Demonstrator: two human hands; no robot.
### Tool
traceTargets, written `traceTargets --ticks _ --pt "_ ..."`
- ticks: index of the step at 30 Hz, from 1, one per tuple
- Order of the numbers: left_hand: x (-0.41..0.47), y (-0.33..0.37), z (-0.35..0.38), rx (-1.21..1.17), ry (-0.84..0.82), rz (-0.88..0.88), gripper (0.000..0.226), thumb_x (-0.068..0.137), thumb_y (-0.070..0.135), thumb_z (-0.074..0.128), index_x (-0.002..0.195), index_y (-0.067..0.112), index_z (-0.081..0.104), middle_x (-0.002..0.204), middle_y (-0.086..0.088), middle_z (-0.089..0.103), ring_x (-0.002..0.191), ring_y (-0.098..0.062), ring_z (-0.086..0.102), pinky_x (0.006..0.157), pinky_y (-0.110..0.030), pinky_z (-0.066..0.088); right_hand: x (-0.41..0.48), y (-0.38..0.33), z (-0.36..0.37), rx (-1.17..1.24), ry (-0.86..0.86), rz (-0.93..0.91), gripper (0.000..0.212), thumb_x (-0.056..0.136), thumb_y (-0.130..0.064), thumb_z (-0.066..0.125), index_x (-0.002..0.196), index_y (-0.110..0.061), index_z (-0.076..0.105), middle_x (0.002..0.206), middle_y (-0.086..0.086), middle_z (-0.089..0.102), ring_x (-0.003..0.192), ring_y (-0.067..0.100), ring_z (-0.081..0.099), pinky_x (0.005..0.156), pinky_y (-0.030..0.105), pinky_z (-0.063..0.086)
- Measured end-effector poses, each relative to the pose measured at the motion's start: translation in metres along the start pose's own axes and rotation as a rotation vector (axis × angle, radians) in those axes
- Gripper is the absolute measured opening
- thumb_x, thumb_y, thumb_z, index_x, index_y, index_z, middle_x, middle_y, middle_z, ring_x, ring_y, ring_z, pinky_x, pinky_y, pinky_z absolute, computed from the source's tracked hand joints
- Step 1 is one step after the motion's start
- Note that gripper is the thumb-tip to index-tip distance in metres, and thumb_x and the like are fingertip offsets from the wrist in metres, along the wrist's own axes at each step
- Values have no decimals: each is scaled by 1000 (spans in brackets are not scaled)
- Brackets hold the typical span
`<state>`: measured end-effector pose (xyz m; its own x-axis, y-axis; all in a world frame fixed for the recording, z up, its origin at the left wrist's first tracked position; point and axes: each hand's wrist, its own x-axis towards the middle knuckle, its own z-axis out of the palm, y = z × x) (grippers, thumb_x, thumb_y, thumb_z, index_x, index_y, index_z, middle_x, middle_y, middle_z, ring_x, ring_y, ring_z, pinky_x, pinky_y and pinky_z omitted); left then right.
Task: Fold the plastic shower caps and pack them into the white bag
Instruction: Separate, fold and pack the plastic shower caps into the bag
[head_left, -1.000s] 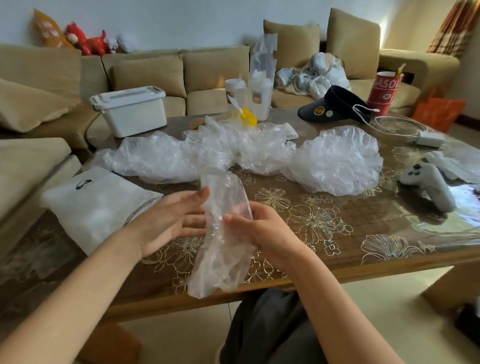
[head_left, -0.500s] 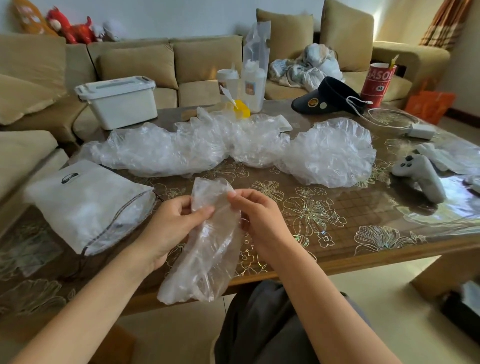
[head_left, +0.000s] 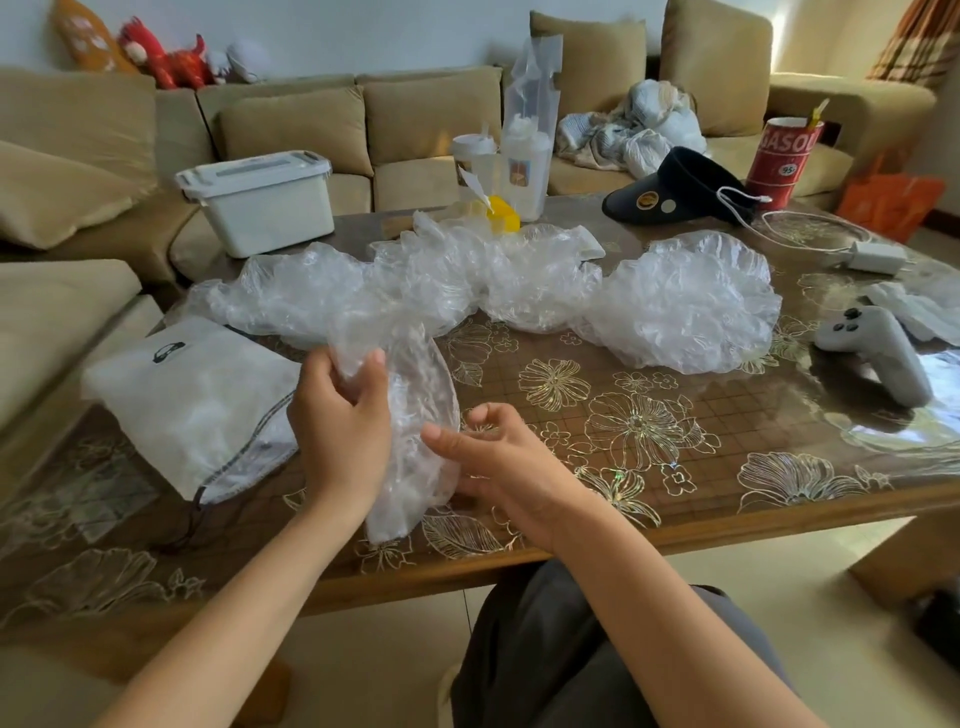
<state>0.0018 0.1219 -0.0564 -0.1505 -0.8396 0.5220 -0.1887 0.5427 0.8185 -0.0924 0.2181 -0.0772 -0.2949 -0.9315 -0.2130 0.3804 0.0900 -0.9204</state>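
A clear plastic shower cap (head_left: 421, 415), folded into a long strip, hangs over the table's near edge. My left hand (head_left: 340, 421) grips its upper part, thumb and fingers curled round the plastic. My right hand (head_left: 498, 462) is at the strip's right side, its thumb against the plastic and its fingers loosely curled behind it. The white drawstring bag (head_left: 192, 405) lies on the table to the left, its opening facing me, with white contents inside. Several unfolded clear caps (head_left: 467, 280) lie in a row across the table's middle, one round cap (head_left: 685, 306) at the right.
A white lidded box (head_left: 260, 200) stands at the table's back left. Cups and a yellow piece (head_left: 504, 213) sit behind the caps. A black visor (head_left: 680, 189), red cup (head_left: 784, 156), charger cable (head_left: 872, 257) and white game controller (head_left: 878, 358) occupy the right. Sofas surround the glass-topped table (head_left: 675, 457).
My left hand has moved up and closed round the strip's top. My right hand has let go of the top and dropped to the strip's right side. The cap now hangs more upright.
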Motion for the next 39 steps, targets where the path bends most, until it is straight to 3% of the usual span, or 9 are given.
traceTargets --ticks 4,8,11,14,22,27,30,34,39 --pt "8 1 4 -54 83 -23 10 93 17 57 96 13 49 79 15 51 64 9 51 57 -3 37 -1 3 5 -130 -86 -47 42 64 -35 79 86 -14 51 93 8 60 90 21 59 92 42 48" --pt "7 2 9 -60 105 12 13 94 14 55 91 8 44 71 13 45 57 13 50 52 -5 37 2 7 11 -193 -126 -62 49 72 -34 74 110 -4 63 106 8 69 105 26 63 104 45 41" --pt "5 3 11 -44 102 38 13 95 12 53 92 8 41 70 12 43 56 16 49 51 -5 37 3 8 12 -157 -81 -64 34 79 -28 74 97 -1 67 103 14 71 99 31 66 94 42 50" --pt "9 0 10 -45 111 43 11 97 14 49 96 7 41 73 11 42 60 19 48 54 -4 37 4 5 9 -95 -5 -54 19 83 -23 71 72 -12 59 76 9 68 61 17 58 51 26 40" --pt "40 -10 -8 -58 160 -148 18 97 21 50 86 12 38 75 6 39 63 -4 42 55 -10 38 7 2 -3 17 70 41 23 81 -12 71 94 -12 51 69 4 66 58 13 58 58 26 44" --pt "41 -11 -15 23 -334 -222 21 90 25 60 85 6 54 84 -14 60 77 -25 58 71 -35 46 8 -11 -9 140 37 -107 59 70 -43 66 118 -9 55 109 7 64 98 19 62 91 32 51" --pt "21 -5 -11 87 -692 -112 19 87 27 66 97 11 62 91 -14 67 82 -26 63 74 -39 50 7 -12 -4 73 -116 -67 63 76 -47 65 125 -7 55 112 6 67 102 21 65 89 34 51" --pt "14 -1 -12 4 -767 -168 8 88 22 63 96 23 63 94 -4 70 89 -20 67 83 -37 52 6 -7 -4 44 31 -28 25 84 -9 67 106 0 62 94 10 68 77 20 66 72 31 56" --pt "14 2 -15 -182 -763 -316 10 88 21 60 97 22 63 84 6 74 74 -4 69 62 -13 52 5 -11 -7 144 26 -36 11 88 0 59 96 -7 56 88 8 63 70 17 62 65 27 54"
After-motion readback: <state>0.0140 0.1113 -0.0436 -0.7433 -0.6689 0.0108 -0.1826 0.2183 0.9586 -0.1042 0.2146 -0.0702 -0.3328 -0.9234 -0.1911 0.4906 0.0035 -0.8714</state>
